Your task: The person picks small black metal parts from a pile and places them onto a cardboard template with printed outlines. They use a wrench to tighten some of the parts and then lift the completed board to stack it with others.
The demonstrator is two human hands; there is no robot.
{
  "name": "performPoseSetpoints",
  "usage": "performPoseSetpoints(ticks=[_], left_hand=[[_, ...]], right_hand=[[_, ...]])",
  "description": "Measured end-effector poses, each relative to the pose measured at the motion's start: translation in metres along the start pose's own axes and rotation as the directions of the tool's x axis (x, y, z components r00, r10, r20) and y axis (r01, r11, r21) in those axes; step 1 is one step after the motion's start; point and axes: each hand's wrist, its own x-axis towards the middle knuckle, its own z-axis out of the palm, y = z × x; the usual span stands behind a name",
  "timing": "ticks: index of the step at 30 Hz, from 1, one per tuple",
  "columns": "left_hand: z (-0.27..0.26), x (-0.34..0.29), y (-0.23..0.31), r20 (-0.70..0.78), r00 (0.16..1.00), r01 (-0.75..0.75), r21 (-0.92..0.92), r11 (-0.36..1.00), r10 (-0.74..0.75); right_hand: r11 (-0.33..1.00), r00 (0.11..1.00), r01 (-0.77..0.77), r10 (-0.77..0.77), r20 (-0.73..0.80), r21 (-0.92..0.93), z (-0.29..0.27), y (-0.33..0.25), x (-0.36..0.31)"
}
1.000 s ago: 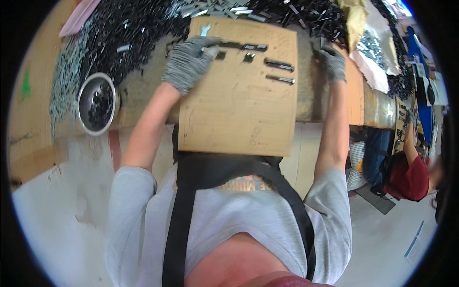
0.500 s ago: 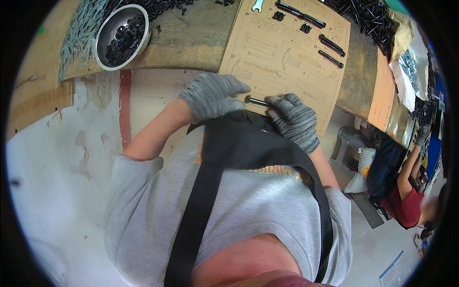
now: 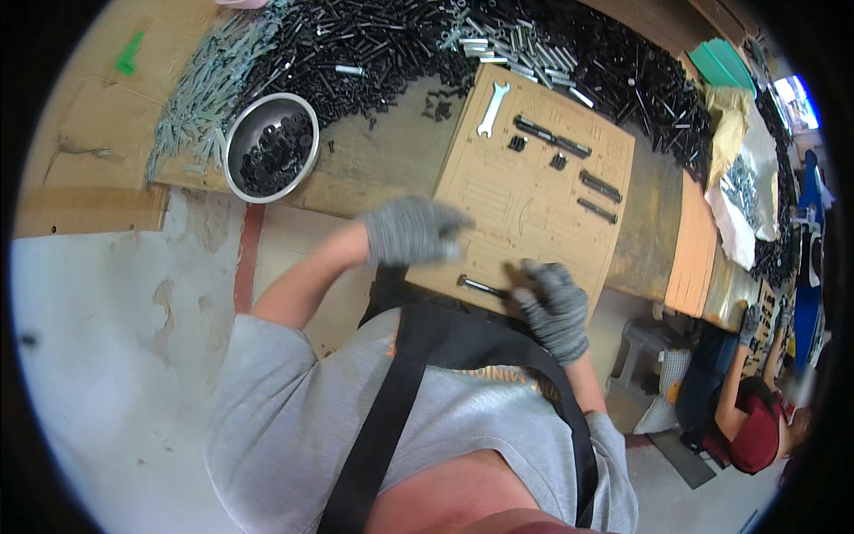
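My left hand (image 3: 414, 233), in a grey knitted glove, is over the lower left of a brown board (image 3: 534, 227). Its fingers are blurred but stretched out, with nothing seen between them. A black bolt (image 3: 483, 286) lies near the board's front edge. My right hand (image 3: 553, 307), gloved alike, is just right of the bolt's end, its fingertips smeared and dark at the tip; a grip cannot be made out. Farther up the board are a silver wrench (image 3: 493, 109), a long black rod-like part (image 3: 551, 135), small black pieces (image 3: 518, 143) and two shorter black rods (image 3: 600, 186).
A metal bowl (image 3: 310, 169) of black rings stands left of the board. Piles of black bolts (image 3: 391, 44), silver sleeves (image 3: 529, 53) and thin grey strips (image 3: 200, 98) cover the bench's back. Another person's gloved hand (image 3: 750, 322) is at the far right.
The view has tilted up, showing more of the bench. My left hand has lifted away from the bolt; my right hand has shifted slightly off its end.
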Motion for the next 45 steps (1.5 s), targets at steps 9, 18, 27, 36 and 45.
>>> performPoseSetpoints(ticks=[9,18,27,36,45], left_hand=[[-0.154,0.121,-0.083,-0.604,0.724,0.642,0.413,0.646,-0.334],[-0.188,0.065,-0.132,-0.342,0.875,0.472,0.759,0.448,-0.343],[-0.170,0.067,-0.068,-0.414,0.894,0.379,0.496,0.781,-0.171],[0.027,0.143,0.045,-0.043,0.954,-0.266,0.339,0.902,0.297],[0.054,0.143,0.042,-0.114,0.951,-0.222,0.395,0.892,0.287]], right_hand=[[0.899,0.735,-0.425,0.411,-0.539,0.107,-0.041,0.156,-0.006],[0.934,0.698,-0.358,0.271,-0.663,0.004,-0.030,0.190,-0.025],[0.896,0.703,-0.430,0.256,-0.664,-0.110,-0.032,0.179,-0.020],[0.915,0.688,-0.362,0.133,-0.714,-0.179,-0.031,0.176,-0.016],[0.848,0.718,-0.441,0.137,-0.682,-0.294,-0.029,0.174,-0.018]])
